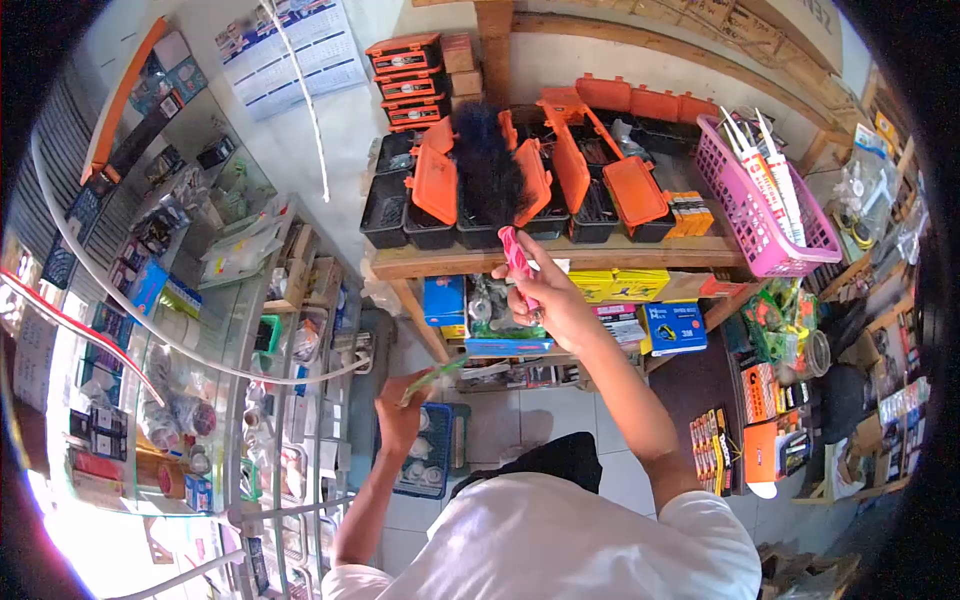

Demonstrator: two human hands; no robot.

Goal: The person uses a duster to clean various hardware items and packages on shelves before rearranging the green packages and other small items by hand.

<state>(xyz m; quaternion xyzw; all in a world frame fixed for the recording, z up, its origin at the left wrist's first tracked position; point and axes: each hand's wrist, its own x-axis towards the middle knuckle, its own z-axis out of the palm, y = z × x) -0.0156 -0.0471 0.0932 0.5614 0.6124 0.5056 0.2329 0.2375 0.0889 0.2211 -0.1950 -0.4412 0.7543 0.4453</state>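
My right hand (556, 306) is closed around the pink handle of a feather duster (488, 165). Its dark, fluffy head lies over the row of black boxes with orange lids on the wooden shelf, hiding part of several of them. An orange lid (435, 183) stands raised just left of the feathers. Lower down and to the left, my left hand (398, 412) is closed on a thin, light-green strip (436, 379) that points up and to the right; I cannot tell what it is.
A pink basket (735, 225) with sealant tubes (768, 185) sits at the shelf's right end. Below are yellow boxes (630, 285) and a blue box (674, 328). A glass display case (215, 400) stands at left, and a blue crate (432, 470) rests on the tiled floor.
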